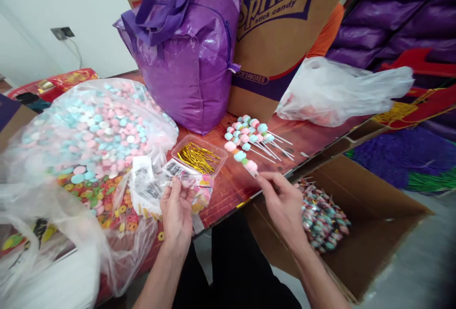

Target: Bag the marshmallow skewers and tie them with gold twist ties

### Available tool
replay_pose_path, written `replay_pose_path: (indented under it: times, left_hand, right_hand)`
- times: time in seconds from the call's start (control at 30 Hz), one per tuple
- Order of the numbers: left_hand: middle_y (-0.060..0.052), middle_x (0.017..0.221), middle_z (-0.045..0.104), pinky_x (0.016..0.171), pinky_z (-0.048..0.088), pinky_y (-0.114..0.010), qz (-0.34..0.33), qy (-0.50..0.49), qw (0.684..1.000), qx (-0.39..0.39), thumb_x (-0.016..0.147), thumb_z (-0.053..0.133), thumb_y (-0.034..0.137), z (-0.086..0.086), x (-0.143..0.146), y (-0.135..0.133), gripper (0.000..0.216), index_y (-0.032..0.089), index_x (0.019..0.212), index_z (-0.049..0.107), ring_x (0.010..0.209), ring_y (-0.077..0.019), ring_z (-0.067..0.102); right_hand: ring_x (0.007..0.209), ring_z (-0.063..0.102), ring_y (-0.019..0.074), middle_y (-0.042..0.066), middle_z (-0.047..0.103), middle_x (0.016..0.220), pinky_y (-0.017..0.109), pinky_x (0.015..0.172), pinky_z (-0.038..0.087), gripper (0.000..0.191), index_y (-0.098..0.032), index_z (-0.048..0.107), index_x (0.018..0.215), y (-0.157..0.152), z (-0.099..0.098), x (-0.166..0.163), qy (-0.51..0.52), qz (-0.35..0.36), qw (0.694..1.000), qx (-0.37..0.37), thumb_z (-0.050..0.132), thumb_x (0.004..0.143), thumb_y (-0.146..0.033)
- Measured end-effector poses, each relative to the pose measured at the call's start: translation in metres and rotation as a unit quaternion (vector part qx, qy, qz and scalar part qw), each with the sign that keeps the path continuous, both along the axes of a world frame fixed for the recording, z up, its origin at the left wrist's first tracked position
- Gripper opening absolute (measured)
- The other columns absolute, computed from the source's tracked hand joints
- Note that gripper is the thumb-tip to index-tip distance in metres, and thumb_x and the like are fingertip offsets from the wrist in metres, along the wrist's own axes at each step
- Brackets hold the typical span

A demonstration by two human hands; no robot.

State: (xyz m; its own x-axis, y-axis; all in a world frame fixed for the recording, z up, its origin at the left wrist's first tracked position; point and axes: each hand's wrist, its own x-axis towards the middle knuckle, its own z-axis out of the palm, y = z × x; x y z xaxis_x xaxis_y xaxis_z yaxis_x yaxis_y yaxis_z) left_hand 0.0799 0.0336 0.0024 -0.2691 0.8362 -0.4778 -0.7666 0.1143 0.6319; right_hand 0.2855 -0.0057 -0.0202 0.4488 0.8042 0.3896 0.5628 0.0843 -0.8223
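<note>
My right hand [283,204] pinches the stick end of a candy skewer [240,155], with pink, pale blue and green pieces threaded on it. The skewer points away to the upper left. My left hand [177,211] is closed at the fingertips on a small clear plastic bag [185,183], just above a pile of printed bags [145,180]. Beyond the held skewer lies a heap of finished candy skewers [249,130] with white sticks pointing right. Gold twist ties [197,157] fill a shallow clear tray [223,159] behind the bags.
At left, a large plastic bag [96,123] holds pink, blue and white candies, with fruit-coloured rings [96,199] in front. A purple tote [185,62] stands before a cardboard carton [274,24]. Below right, an open box [377,233] contains wrapped skewers [324,218]. A white plastic bag [342,90] lies back right.
</note>
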Motion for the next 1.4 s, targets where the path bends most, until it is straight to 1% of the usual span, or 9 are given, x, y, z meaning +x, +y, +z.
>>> replay_pose_path:
  times: [0.13, 0.27, 0.43, 0.53, 0.67, 0.9, 1.13, 1.27, 1.4]
  left_hand:
    - [0.005, 0.064, 0.065, 0.063, 0.051, -0.022, 0.000, 0.014, 1.000, 0.001, 0.059, 0.092, 0.032, -0.002, 0.002, -0.001, 0.040, 0.016, 0.071, 0.059, 0.059, -0.0086, 0.063]
    - [0.005, 0.065, 0.064, 0.064, 0.051, -0.022, -0.023, 0.030, 0.999, 0.029, 0.058, 0.092, 0.038, -0.004, 0.006, -0.006, 0.043, 0.016, 0.070, 0.057, 0.063, -0.0103, 0.065]
    - [0.003, 0.072, 0.066, 0.064, 0.050, -0.023, -0.036, 0.103, 0.991, 0.075, 0.063, 0.088, 0.044, -0.006, 0.004, -0.012, 0.041, 0.017, 0.075, 0.060, 0.065, -0.0103, 0.063]
    - [0.001, 0.079, 0.068, 0.062, 0.049, -0.022, -0.048, 0.168, 0.979, 0.109, 0.069, 0.084, 0.047, -0.010, 0.003, -0.015, 0.037, 0.017, 0.081, 0.064, 0.069, -0.0117, 0.064]
    - [-0.001, 0.085, 0.069, 0.063, 0.049, -0.022, -0.074, 0.215, 0.965, 0.130, 0.075, 0.078, 0.048, -0.015, 0.005, -0.021, 0.034, 0.018, 0.089, 0.066, 0.071, -0.0126, 0.063]
    - [0.003, 0.075, 0.063, 0.062, 0.051, -0.022, -0.090, 0.192, 0.970, 0.119, 0.078, 0.076, 0.051, -0.014, 0.009, -0.026, 0.034, 0.021, 0.081, 0.059, 0.067, -0.0117, 0.062]
    - [-0.006, 0.098, 0.073, 0.074, 0.055, -0.027, -0.173, 0.163, 0.965, 0.113, 0.079, 0.075, 0.051, -0.008, 0.014, -0.029, 0.037, 0.020, 0.096, 0.063, 0.082, -0.0161, 0.070]
    - [-0.005, 0.097, 0.074, 0.079, 0.055, -0.028, -0.195, 0.161, 0.961, 0.114, 0.078, 0.078, 0.043, -0.013, 0.017, -0.032, 0.037, 0.019, 0.101, 0.064, 0.085, -0.0156, 0.070]
    - [-0.007, 0.097, 0.074, 0.082, 0.054, -0.029, -0.241, 0.144, 0.953, 0.110, 0.078, 0.079, 0.043, -0.014, 0.024, -0.041, 0.037, 0.018, 0.102, 0.066, 0.087, -0.0169, 0.070]
  right_hand:
    - [0.073, 0.060, 0.0182, 0.003, 0.065, 0.079, 0.030, 0.067, 0.047, 0.010, -0.022, 0.069, 0.086, -0.050, 0.009, -0.013, 0.015, 0.056, 0.996, 0.062, 0.062, 0.092, -0.019]
    - [0.076, 0.063, 0.0184, 0.004, 0.067, 0.083, 0.030, 0.069, 0.049, 0.015, -0.023, 0.068, 0.092, -0.068, 0.010, -0.012, -0.034, 0.099, 0.991, 0.086, 0.062, 0.091, -0.010]
    - [0.075, 0.064, 0.0169, 0.004, 0.068, 0.085, 0.028, 0.067, 0.050, 0.017, -0.023, 0.070, 0.096, -0.071, 0.013, -0.003, -0.080, 0.146, 0.984, 0.067, 0.062, 0.091, -0.010]
    - [0.072, 0.064, 0.0173, 0.004, 0.068, 0.082, 0.028, 0.064, 0.050, 0.012, -0.023, 0.071, 0.090, -0.071, 0.015, -0.006, -0.049, 0.168, 0.984, 0.040, 0.061, 0.093, -0.016]
    - [0.070, 0.064, 0.0181, 0.005, 0.068, 0.078, 0.028, 0.063, 0.050, 0.017, -0.021, 0.070, 0.081, -0.070, 0.014, -0.019, 0.000, 0.163, 0.987, 0.008, 0.060, 0.094, -0.025]
    - [0.063, 0.060, 0.0153, 0.002, 0.064, 0.072, 0.026, 0.059, 0.045, 0.018, -0.021, 0.069, 0.085, -0.072, 0.009, -0.032, -0.001, 0.162, 0.986, -0.036, 0.056, 0.097, -0.026]
    - [0.066, 0.062, 0.0155, 0.003, 0.068, 0.078, 0.026, 0.065, 0.047, 0.021, -0.021, 0.067, 0.088, -0.070, 0.013, -0.039, -0.028, 0.186, 0.980, -0.061, 0.050, 0.099, -0.026]
    - [0.056, 0.051, 0.0122, -0.003, 0.055, 0.063, 0.024, 0.059, 0.040, 0.028, -0.022, 0.061, 0.078, -0.069, 0.016, -0.046, -0.003, 0.207, 0.972, -0.112, 0.047, 0.101, -0.028]
    - [0.054, 0.045, 0.0117, -0.004, 0.047, 0.060, 0.024, 0.057, 0.037, 0.031, -0.022, 0.056, 0.073, -0.064, 0.019, -0.056, 0.048, 0.200, 0.974, -0.099, 0.044, 0.101, -0.027]
